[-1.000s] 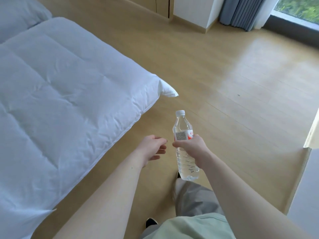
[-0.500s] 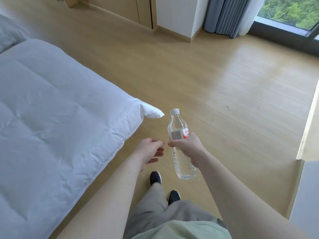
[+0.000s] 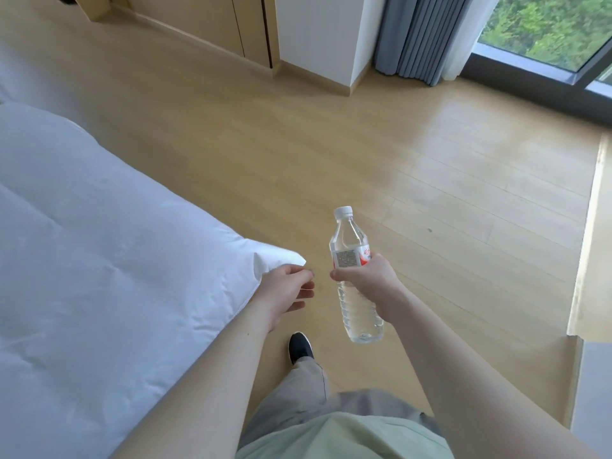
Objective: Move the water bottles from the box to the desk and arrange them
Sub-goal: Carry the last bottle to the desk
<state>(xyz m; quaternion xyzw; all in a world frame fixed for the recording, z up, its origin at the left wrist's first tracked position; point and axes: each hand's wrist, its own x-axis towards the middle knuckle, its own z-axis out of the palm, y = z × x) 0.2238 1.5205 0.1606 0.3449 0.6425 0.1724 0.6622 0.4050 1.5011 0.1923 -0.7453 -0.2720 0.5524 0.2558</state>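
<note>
A clear bottle (image 3: 356,276) is being held in the right hand (image 3: 367,279), fingers and thumb wrapped round its middle, just below the label. It is being carried in the air above the wooden floor (image 3: 331,160), near-centre, tilted slightly with its white cap (image 3: 343,211) pointing up and away. A white label with a red patch is being shown on the near face; small grey print is there, but it is too blurred to be read, and no brand can be made out. The left hand (image 3: 286,291) is being kept empty just left of the bottle, apart from it, fingers loosely curled and relaxed. A white duvet (image 3: 99,260) is being passed on the left, its corner lying behind the left hand. One black shoe (image 3: 299,347) is being seen below on the floor. Grey curtains (image 3: 420,34) and a window (image 3: 546,28) are lying far right.
</note>
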